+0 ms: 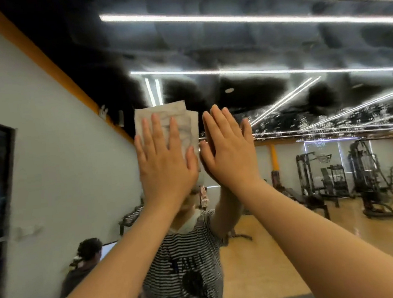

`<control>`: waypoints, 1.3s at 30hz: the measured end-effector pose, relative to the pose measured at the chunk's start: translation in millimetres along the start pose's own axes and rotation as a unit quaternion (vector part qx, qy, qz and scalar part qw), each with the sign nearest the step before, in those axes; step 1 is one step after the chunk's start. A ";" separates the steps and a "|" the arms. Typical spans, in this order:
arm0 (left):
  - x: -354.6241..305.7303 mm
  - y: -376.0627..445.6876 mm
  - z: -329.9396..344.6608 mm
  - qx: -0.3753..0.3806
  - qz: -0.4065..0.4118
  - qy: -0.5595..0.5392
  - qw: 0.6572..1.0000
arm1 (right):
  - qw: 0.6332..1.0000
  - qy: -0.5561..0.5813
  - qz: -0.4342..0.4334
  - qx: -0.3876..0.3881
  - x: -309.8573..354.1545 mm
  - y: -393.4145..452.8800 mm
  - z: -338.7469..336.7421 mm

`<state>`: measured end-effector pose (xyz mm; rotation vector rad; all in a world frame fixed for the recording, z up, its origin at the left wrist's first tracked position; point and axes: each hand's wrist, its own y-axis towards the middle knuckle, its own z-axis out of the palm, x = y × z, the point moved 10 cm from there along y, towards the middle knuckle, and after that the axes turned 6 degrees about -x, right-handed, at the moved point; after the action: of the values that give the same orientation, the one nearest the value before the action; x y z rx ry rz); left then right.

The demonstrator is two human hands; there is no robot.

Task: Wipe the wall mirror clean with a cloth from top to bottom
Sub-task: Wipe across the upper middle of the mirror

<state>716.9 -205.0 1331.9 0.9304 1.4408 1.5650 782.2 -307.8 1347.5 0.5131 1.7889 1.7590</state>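
Cloth [164, 118] pressed flat on wall mirror [277, 53] under left hand [165, 161], fingers straight, spread. Right hand [229, 150] just right, flat, bare on glass. Unwiped mirror judged mostly below cloth; downward stroke called for.

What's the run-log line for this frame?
left hand: flat, pressing cloth on mirror | right hand: flat on glass, no cloth | streaks above | phase: wiping upper area
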 end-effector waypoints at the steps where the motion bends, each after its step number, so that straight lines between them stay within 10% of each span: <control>1: 0.7 0.3 0.4 0.003 -0.001 0.003 1.000 | 1.000 0.002 -0.007 0.007 0.7 -1.2 0.3; 21: -2.6 -1.0 -4.8 0.010 -0.033 -0.003 0.999 | 0.979 -0.115 0.149 0.075 -297.4 -35.0 -103.1; 39: -1.6 1.8 2.5 0.040 -0.022 0.048 0.998 | 0.987 -0.052 0.151 0.035 -328.1 -58.5 -78.3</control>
<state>719.7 -205.5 1333.9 0.8750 1.5910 1.5465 989.5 -579.7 1330.1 0.9296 1.7772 1.8301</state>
